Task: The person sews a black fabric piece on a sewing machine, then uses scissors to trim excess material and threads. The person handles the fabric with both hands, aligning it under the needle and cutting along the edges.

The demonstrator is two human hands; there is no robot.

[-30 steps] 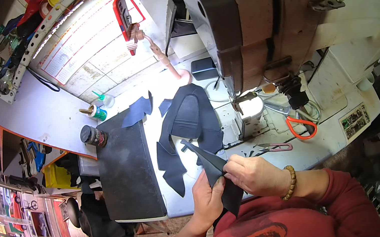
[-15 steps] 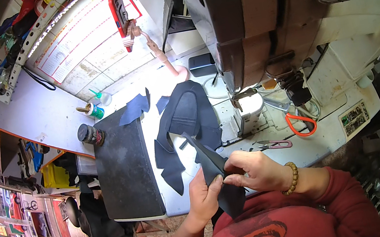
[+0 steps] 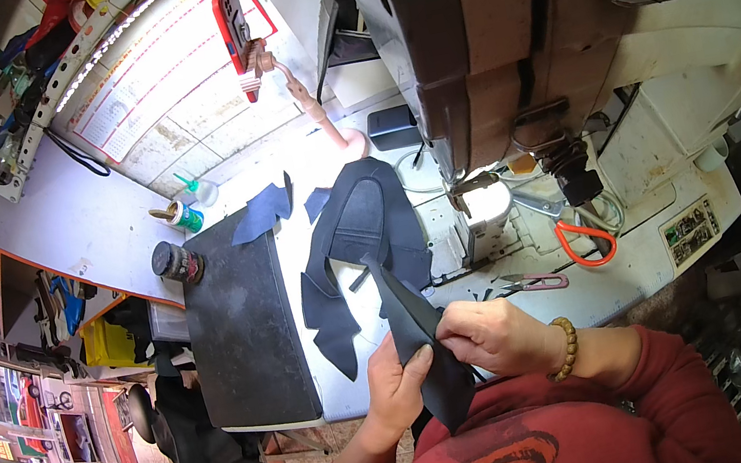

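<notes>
A long dark blue-black fabric strip [image 3: 413, 323] is pinched between both my hands close to my chest. My left hand [image 3: 396, 388] grips its left edge with the thumb on top. My right hand [image 3: 496, 336], with a bead bracelet at the wrist, holds the right edge. The strip's pointed end rises toward a stack of curved dark cut pieces [image 3: 361, 233] lying on the white table [image 3: 598, 285]. The large cream sewing machine [image 3: 552, 21] stands just right of that stack.
A dark rectangular mat [image 3: 244, 328] lies at the left of the table, with a small dark jar [image 3: 175, 261] and a green-capped bottle [image 3: 181, 215] beyond it. Pink-handled snips [image 3: 538, 280] and orange-handled scissors [image 3: 586, 243] rest by the machine. A red phone [image 3: 233, 13] sits on a stand.
Both hands have shifted slightly along the strip, and its pointed end has lifted a little higher toward the stacked pieces. Nothing was let go.
</notes>
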